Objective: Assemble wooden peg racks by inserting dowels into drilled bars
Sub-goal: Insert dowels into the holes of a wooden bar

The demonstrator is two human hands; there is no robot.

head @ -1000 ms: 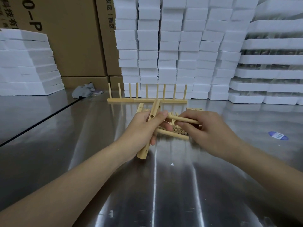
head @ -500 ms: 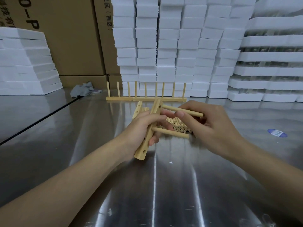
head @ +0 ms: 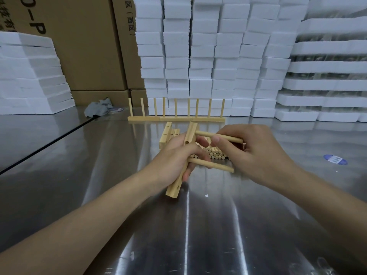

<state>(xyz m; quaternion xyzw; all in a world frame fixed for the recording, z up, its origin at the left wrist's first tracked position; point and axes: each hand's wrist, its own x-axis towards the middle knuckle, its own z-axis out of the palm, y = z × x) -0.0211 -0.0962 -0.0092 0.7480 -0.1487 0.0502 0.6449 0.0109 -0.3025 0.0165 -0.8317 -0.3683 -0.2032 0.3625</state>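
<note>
1. Now, leftmost: my left hand [head: 174, 161] stays wrapped round the drilled bar [head: 174, 187], which is held tilted with its lower end close to the tabletop [head: 198, 235]. Grip and angle are much as a second ago.
2. The lower dowel [head: 211, 166] is seated in the bar and sticks out rightward. No shift noted.
3. Change: the upper dowel [head: 220, 137] has climbed from mid-bar height to the bar's top end, and its left tip now meets the bar there. I cannot tell whether it has entered the hole.
4. My right hand [head: 258, 155] pinches that dowel between thumb and fingers, having risen with it.
5. Reading: the second insertion is under way. Two open holes show on the bar, so I judge this rack about half filled.
6. Materials, same order:
   - The bar is pale, square-section wood with crisp edges and round bores.
   - The dowels are smooth cylinders with flat-cut ends.
   - A loose dowel pile [head: 215, 153] lies behind the hands.
   - Finished racks [head: 176, 118] stand beyond.
   - The tabletop is brushed, reflective steel.
</note>
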